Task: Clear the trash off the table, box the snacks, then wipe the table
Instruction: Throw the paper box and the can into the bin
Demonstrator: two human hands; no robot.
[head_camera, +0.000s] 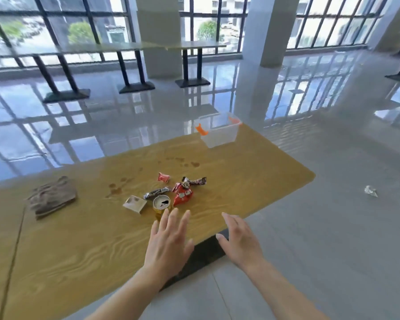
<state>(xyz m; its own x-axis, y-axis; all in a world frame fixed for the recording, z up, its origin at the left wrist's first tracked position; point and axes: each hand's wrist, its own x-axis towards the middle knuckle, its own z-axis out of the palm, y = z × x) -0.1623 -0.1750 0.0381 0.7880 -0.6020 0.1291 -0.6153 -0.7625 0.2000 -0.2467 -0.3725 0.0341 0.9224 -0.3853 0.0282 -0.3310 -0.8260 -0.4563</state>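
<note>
Both my hands spread flat and empty above the near edge of the wood-grain table [83, 245].

My left hand [169, 245] hovers, fingers splayed, just short of the gold can [161, 205] (round top, tab hole open); my right hand [240, 241] holds nothing past the table's edge. Beside the can lie a crinkled red snack bag [183, 195], twisted foil wrappers [156, 192], a small grey carton [135, 203]; print too blurred to read. A rumpled brown cloth [52, 199] sits left, a clear plastic box [218, 131] with orange clips far.

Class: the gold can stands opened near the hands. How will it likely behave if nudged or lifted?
The can stands upright on a narrow base, so a sideways nudge may tip it, then roll it. Its tab hole is open, so it is probably light, though leftover drink could spill. Its thin wall likely dents under a hard squeeze.
</note>
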